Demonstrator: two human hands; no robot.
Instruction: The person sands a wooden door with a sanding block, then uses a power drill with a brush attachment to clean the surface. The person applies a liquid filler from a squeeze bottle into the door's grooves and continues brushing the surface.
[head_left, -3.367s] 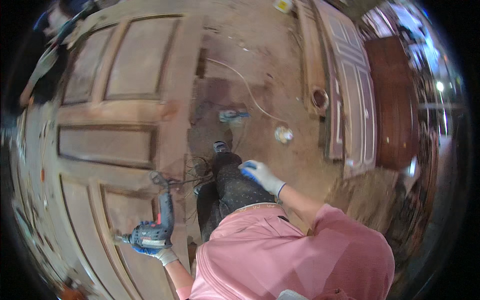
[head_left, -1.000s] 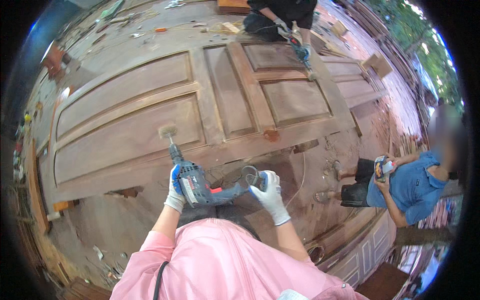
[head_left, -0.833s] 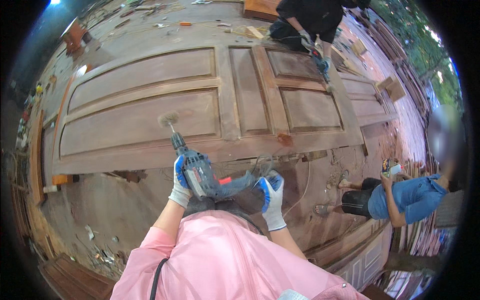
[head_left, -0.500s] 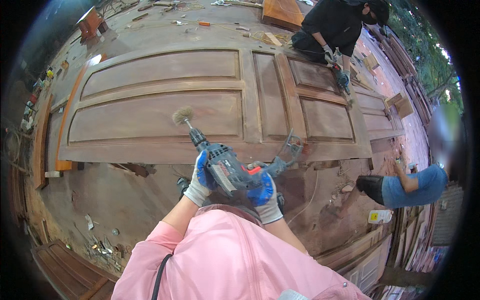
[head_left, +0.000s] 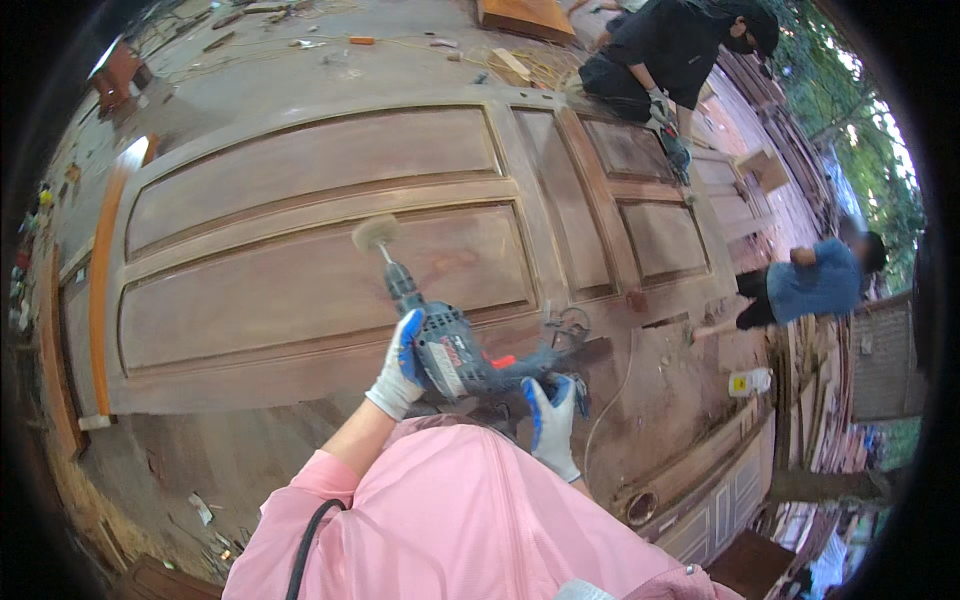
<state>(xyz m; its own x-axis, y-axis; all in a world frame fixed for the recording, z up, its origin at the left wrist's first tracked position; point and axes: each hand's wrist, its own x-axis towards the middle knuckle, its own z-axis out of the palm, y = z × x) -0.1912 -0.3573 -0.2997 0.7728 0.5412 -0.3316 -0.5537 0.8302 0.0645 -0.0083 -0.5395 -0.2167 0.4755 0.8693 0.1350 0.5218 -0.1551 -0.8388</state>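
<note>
A dark power drill [head_left: 450, 350] with a red switch points away from me over a large wooden panel door [head_left: 270, 385]. Its round bristle brush [head_left: 375, 233] looks blurred and overlaps the door's near long panel; I cannot tell whether it touches. My left hand [head_left: 400, 370], in a white and blue glove, is wrapped round the drill's body behind the chuck. Just below the rear handle is my right hand [head_left: 553, 420], gloved alike, its thumb and fingers apart near the dark cord [head_left: 572, 330]. Whether it touches the handle is hard to see.
Across the door, a co-worker in black [head_left: 660, 60] holds another drill [head_left: 675, 150] at the door's far right. Another person in a blue shirt [head_left: 815, 280] stands at the right. A white jug [head_left: 750, 382] and stacked boards [head_left: 800, 400] are at the right. An orange-brown beam [head_left: 103, 290] lies left.
My right hand has come down off the rear handle, its fingers spreading. My left hand keeps the drill. The view has turned, and the person in blue has shifted upward in it.
</note>
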